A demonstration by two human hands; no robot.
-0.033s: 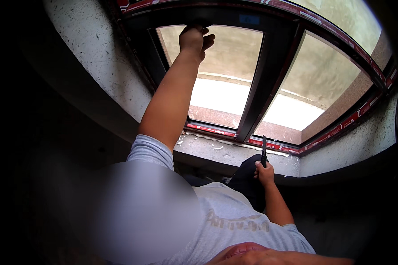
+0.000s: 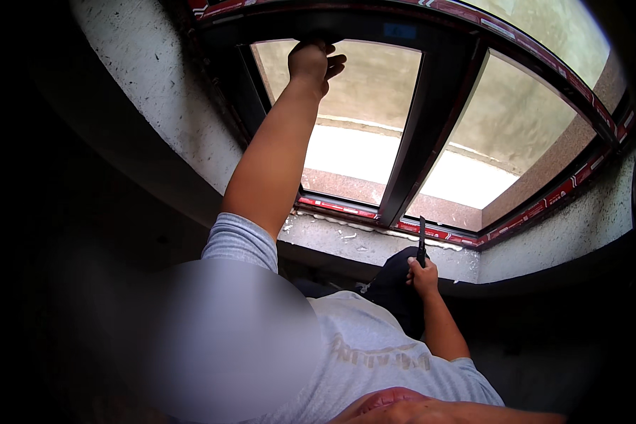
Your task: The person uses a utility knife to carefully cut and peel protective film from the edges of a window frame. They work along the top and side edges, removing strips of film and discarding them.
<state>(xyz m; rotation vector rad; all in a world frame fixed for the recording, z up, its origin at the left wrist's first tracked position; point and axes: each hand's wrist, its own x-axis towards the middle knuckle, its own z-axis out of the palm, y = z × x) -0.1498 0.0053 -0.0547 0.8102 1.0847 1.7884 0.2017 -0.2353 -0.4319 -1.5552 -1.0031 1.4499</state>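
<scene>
My left arm is stretched up and forward to the dark window frame point(image 2: 360, 28). At the frame's upper bar, my left hand point(image 2: 309, 62) grips a dark part at its lower edge. Its finger ends there are hidden in shadow, while the other fingers hang loosely curled over the glass. Lower and to the right, my right hand point(image 2: 422, 275) is closed round the black handle of a utility knife point(image 2: 422, 247). The knife's thin dark blade points up toward the window's lower rail, above my dark-trousered knee point(image 2: 396, 279).
Red printed protective tape point(image 2: 431, 230) runs along the frame. Below it, the pale sill point(image 2: 374, 246) bears white crumbs and a ragged foam line. Rough concrete reveals point(image 2: 159, 85) flank the window. A second pane point(image 2: 502, 134) lies right of the dark mullion point(image 2: 410, 141).
My left hand has shifted very slightly to the right along the upper bar. My right hand and the knife have stayed in place.
</scene>
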